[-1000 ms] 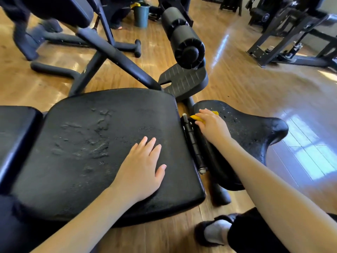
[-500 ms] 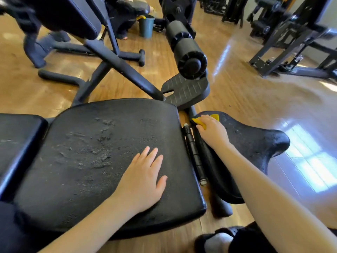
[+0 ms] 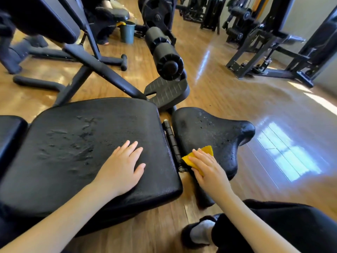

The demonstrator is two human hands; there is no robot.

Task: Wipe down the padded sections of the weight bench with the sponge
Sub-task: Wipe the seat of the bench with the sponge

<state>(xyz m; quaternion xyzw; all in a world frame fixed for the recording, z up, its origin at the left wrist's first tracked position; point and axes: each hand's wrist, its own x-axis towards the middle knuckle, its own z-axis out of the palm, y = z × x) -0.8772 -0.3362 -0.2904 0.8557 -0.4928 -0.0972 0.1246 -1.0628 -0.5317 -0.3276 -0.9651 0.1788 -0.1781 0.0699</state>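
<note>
The bench's large black back pad (image 3: 73, 147) fills the left and middle of the view, its surface cracked and worn. To its right, past a metal hinge (image 3: 170, 137), lies the smaller black seat pad (image 3: 215, 130). My left hand (image 3: 122, 168) rests flat on the back pad near its right edge, fingers straight. My right hand (image 3: 207, 168) presses a yellow sponge (image 3: 189, 158) onto the near left part of the seat pad, fingers straight over it. Most of the sponge is hidden under that hand.
A black foam roller (image 3: 164, 53) and a footplate (image 3: 167, 92) stand beyond the pads. Another bench frame (image 3: 87, 61) crosses the back left. A teal bucket (image 3: 127, 32) sits on the wooden floor far back. Gym machines (image 3: 269, 52) line the right. My foot (image 3: 198, 232) is at the bottom.
My right hand has slid the sponge from the far left corner of the seat pad back toward me along its left edge. My left hand has stayed on the back pad.
</note>
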